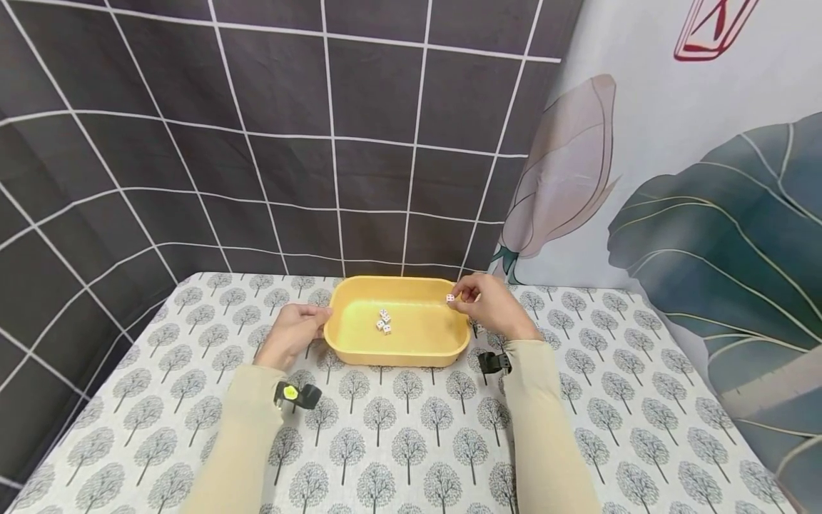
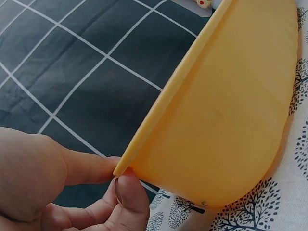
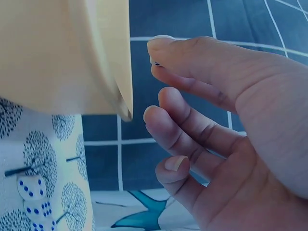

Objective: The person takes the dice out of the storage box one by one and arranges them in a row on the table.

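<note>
A yellow plastic tub (image 1: 398, 358) with rounded corners stands on the table. My left hand (image 1: 292, 334) pinches its left rim between thumb and fingers, as the left wrist view also shows at the rim (image 2: 144, 126). Several small white dice (image 1: 383, 323) lie together inside, left of its middle. My right hand (image 1: 489, 305) holds one white die (image 1: 450, 298) between thumb and index finger, above the tub's right end. In the right wrist view that die is mostly hidden by the fingertips; the other fingers are loosely bent. More white dice with blue dots (image 3: 32, 187) rest on the cloth outside the tub.
A white tablecloth (image 1: 347, 446) printed with grey trees covers the table. Behind it hangs a dark cloth with a white grid (image 1: 372, 171). To the right is a pale curtain with a large flower and leaf pattern (image 1: 719, 235).
</note>
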`<state>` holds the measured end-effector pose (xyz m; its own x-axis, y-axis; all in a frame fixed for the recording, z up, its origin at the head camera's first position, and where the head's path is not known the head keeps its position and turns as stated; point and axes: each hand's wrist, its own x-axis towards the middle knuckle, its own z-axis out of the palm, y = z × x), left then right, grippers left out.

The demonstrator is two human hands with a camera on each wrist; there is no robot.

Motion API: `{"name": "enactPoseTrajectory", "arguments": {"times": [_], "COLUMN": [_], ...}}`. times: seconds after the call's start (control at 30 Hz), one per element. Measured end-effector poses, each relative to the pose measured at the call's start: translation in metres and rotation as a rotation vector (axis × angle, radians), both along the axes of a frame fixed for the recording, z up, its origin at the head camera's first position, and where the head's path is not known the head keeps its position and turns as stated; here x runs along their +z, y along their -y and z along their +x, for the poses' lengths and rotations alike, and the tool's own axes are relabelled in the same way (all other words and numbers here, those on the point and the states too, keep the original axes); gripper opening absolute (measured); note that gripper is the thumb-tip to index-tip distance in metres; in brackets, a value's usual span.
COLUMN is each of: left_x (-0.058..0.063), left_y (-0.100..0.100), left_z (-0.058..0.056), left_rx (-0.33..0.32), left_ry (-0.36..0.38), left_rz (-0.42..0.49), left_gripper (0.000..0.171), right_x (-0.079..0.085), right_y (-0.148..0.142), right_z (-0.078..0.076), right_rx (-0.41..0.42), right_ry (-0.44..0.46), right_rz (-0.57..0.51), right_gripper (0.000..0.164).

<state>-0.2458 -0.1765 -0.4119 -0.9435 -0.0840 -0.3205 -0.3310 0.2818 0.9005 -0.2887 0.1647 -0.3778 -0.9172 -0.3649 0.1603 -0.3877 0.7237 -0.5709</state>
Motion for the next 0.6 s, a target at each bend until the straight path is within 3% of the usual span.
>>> {"name": "enactPoseTrajectory", "arguments": {"times": [0.6], "left_x": [0.001], "left_y": [0.000], "left_z": [0.002], "left_rx": [0.002], "left_ry": [0.009], "left_rz": [0.009], "left_gripper": [0.039], "right_x": [-0.001], "right_y": [-0.030], "right_z": [0.000], "right_rx": [-0.078], "right_ry": [0.028], "right_rz": [-0.027], "right_gripper": [0.013]}}
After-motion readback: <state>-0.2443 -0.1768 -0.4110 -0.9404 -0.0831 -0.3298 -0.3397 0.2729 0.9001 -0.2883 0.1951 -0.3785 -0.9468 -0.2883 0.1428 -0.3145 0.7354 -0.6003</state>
